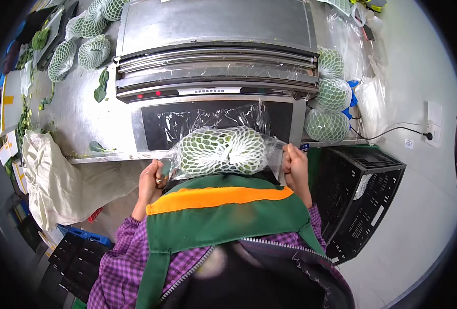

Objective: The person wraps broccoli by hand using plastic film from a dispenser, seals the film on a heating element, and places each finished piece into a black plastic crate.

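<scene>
My left hand (152, 178) has its fingers closed on the left edge of a clear plastic bag (243, 114). My right hand (296, 167) pinches the right edge, so the plastic spreads between both hands. Inside lies green produce in white foam netting (223, 151), close against my green apron (223, 219). The far end of the plastic lies wrinkled over the dark plate (159, 136) of a metal sealing machine (215, 23). Two red lights glow on its front panel. I cannot make out the kind of produce under the netting.
More netted produce (327, 125) lines the right of the machine, and other netted pieces (94, 51) lie at the left. Loose leaves (101, 85) lie on the metal table (79, 121). A black crate (362, 201) stands at right, a whitish sack (45, 177) at left. A cable (393, 131) runs to the wall.
</scene>
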Demonstrator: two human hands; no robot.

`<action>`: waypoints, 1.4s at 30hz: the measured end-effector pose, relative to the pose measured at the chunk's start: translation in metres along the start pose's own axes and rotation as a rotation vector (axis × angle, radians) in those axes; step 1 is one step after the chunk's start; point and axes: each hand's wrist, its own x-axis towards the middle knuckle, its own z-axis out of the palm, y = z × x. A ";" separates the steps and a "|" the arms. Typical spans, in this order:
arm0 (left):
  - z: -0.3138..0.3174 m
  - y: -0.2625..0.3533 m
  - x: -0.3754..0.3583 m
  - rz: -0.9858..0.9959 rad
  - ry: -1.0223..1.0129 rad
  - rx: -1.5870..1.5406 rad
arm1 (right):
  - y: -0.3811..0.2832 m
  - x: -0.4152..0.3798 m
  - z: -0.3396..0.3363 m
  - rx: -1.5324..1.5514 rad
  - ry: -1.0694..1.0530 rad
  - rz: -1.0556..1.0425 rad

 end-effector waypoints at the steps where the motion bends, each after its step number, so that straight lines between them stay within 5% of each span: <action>1: -0.004 -0.005 0.011 -0.059 -0.044 0.158 | 0.008 -0.001 -0.004 -0.017 -0.008 0.046; 3: -0.017 -0.025 0.051 -0.103 -0.206 0.217 | 0.041 0.008 -0.015 -0.158 -0.046 0.130; 6: 0.021 -0.022 0.066 -0.139 -0.111 0.573 | 0.081 0.023 -0.012 -0.453 -0.134 0.136; 7: 0.040 -0.023 0.064 0.026 -0.235 0.645 | 0.099 0.036 -0.005 -0.676 -0.178 -0.230; 9: 0.064 -0.022 0.052 0.252 -0.451 0.768 | 0.101 0.033 0.008 -0.721 -0.228 -0.215; 12: 0.079 -0.016 0.038 0.260 -0.606 0.798 | 0.106 0.023 0.018 -0.692 -0.282 -0.129; 21: 0.087 -0.049 0.053 -0.140 -0.792 0.342 | 0.087 -0.011 0.040 -0.478 -0.462 0.280; 25: 0.110 -0.035 0.025 -0.287 -0.553 0.204 | 0.072 -0.026 0.042 -0.360 -0.511 0.466; 26: 0.122 -0.023 0.008 -0.455 -0.645 -0.095 | 0.067 -0.028 0.044 -0.325 -0.522 0.508; 28: 0.130 -0.022 0.004 -0.341 -0.815 -0.090 | 0.060 -0.028 0.047 -0.238 -0.541 0.604; 30: 0.140 -0.004 -0.011 -0.530 -0.807 -0.080 | 0.055 -0.028 0.044 -0.134 -0.541 0.723; 33: 0.132 -0.038 0.001 -0.342 -1.055 -0.204 | 0.055 -0.017 0.034 0.009 -0.563 0.818; 34: 0.130 -0.043 0.002 -0.341 -1.068 -0.199 | 0.087 0.015 -0.008 0.204 -0.892 0.740; 36: 0.127 -0.049 0.006 -0.332 -1.115 -0.347 | 0.036 0.006 0.007 -0.226 -0.924 0.339; 38: 0.125 -0.052 0.006 -0.353 -1.085 -0.321 | -0.006 -0.020 0.025 -0.320 -0.827 -0.043; 40: 0.123 -0.051 0.009 -0.437 -0.959 -0.208 | -0.038 -0.059 0.038 -0.454 -1.011 -0.203; 42: 0.126 -0.055 0.014 -0.433 -0.966 -0.176 | -0.067 -0.082 0.048 -0.653 -1.212 -0.637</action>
